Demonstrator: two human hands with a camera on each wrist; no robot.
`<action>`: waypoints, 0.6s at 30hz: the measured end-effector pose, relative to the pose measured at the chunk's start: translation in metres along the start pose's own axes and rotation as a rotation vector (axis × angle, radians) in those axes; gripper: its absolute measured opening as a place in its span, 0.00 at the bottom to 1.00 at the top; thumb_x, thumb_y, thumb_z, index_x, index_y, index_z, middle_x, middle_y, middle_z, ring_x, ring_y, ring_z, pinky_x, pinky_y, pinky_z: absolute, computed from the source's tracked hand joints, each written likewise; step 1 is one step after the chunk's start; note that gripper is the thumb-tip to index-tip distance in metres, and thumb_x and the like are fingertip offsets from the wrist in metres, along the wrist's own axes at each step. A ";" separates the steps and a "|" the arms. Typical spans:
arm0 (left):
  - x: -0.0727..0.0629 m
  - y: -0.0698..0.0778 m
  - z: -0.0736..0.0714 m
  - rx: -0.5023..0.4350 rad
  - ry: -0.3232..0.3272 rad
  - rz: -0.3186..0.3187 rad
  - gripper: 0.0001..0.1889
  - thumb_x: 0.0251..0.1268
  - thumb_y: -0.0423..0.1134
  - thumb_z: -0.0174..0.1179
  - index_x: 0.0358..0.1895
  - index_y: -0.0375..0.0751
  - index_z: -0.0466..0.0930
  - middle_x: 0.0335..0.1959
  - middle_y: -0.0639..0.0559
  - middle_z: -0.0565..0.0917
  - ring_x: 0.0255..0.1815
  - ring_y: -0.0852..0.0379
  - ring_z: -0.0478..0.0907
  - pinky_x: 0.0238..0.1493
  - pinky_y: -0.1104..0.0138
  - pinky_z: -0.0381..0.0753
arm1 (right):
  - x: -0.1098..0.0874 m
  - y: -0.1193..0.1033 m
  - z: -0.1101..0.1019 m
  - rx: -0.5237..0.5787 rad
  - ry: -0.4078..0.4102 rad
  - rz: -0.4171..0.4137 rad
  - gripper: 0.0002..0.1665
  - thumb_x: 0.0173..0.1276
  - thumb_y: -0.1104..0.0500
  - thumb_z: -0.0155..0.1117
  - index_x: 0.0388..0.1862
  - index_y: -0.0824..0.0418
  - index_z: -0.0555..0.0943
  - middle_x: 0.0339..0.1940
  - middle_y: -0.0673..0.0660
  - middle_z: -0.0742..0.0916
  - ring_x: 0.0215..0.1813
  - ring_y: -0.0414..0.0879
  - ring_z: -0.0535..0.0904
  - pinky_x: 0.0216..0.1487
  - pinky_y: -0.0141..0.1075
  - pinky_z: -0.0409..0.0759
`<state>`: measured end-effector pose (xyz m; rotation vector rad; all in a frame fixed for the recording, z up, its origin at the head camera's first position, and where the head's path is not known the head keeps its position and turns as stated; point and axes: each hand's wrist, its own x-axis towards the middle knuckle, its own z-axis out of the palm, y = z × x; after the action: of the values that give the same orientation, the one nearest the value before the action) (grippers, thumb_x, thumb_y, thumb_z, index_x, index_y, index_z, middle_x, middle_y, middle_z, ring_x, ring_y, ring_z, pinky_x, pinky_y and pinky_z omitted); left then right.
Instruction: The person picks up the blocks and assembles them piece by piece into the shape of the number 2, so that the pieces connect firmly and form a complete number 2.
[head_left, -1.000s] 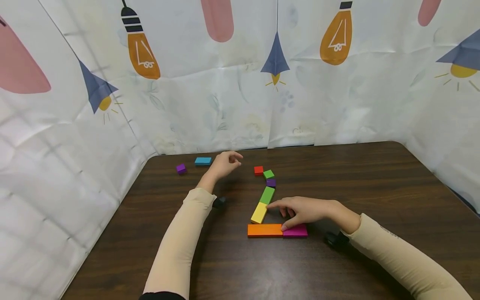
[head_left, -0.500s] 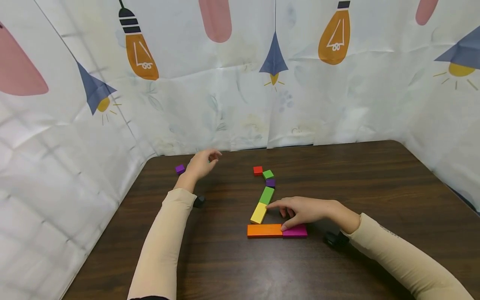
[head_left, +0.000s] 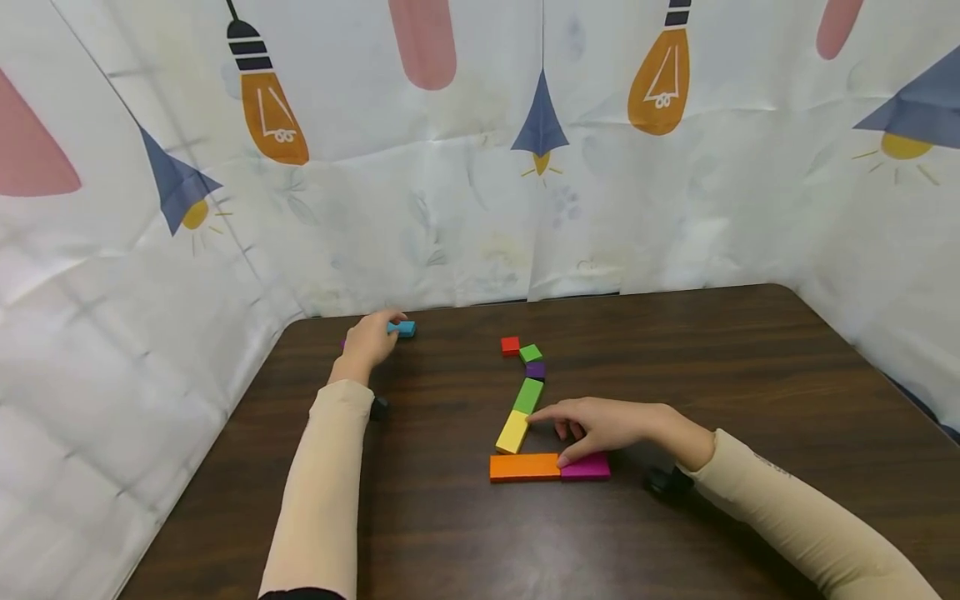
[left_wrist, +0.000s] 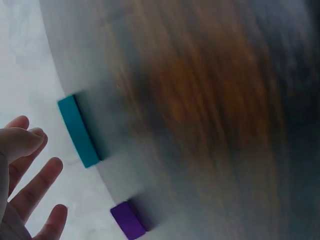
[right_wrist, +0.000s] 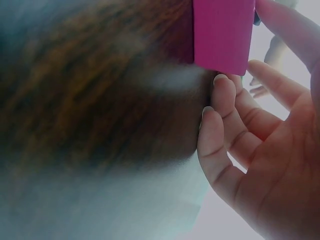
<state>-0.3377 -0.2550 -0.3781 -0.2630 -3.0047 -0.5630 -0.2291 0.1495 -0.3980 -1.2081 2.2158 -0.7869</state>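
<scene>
Back on the left of the table, my left hand is right beside a blue block, partly covering it in the head view. In the left wrist view its fingers spread apart, near the blue block and a purple block, with nothing held. My right hand lies over the front blocks. Its thumb rests where an orange block meets a magenta block; its index fingertip is at the side of a yellow block. Its other fingers bend loosely under the palm.
From the yellow block a line runs back: a long green block, a dark purple block, a small green block and a red block. White printed cloth hangs behind the dark wooden table.
My left hand has moved left and slightly down in the head view, away from the red block to the blue one. The right hand stays at the front blocks. The head view shifts slightly.
</scene>
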 end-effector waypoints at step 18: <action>0.020 0.008 0.006 0.097 -0.065 -0.086 0.23 0.77 0.25 0.45 0.71 0.40 0.74 0.68 0.31 0.74 0.66 0.30 0.70 0.63 0.33 0.62 | 0.010 0.041 0.009 -0.005 0.009 -0.030 0.41 0.69 0.40 0.71 0.78 0.47 0.69 0.41 0.45 0.78 0.34 0.37 0.73 0.36 0.32 0.74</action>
<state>-0.3560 -0.2421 -0.3782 -0.1490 -3.1074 -0.4210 -0.2516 0.1572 -0.4345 -1.2452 2.2132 -0.8007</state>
